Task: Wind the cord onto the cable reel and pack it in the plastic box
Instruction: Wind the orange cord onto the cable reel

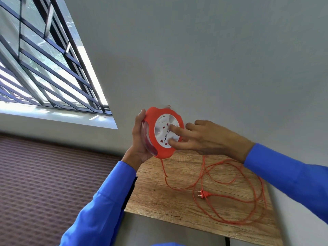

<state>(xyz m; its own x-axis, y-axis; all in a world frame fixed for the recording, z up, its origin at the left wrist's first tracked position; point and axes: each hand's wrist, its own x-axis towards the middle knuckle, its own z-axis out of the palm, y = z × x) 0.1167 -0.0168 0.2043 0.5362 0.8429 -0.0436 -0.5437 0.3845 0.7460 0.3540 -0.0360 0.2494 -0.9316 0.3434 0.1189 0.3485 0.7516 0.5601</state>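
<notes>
**Fingers on the reel, cord loose below**

My left fingers [142, 114] curl round the rim of the reel [164, 134], gripping it upright above the tabletop [159, 197]; my right fingers [174, 128] lie fairly straight on the white hub, two tips pressing its face, grasping nothing.

The tabletop is wood, set against the wall, and most of the cord [230, 176] sprawls over it in loose crossing loops, one strand rising to the bottom of the reel. The plug [204, 194] lies flat among the loops, apart from my hands. No box is in view.

As I judge it, winding has barely begun. The crossed loops could pull into a knot if I turn the hub fast. The far loop reaches the tabletop's right edge; it could slip off and drag. The plug may snag on a strand, and my fingertips could skid on the smooth hub.
</notes>
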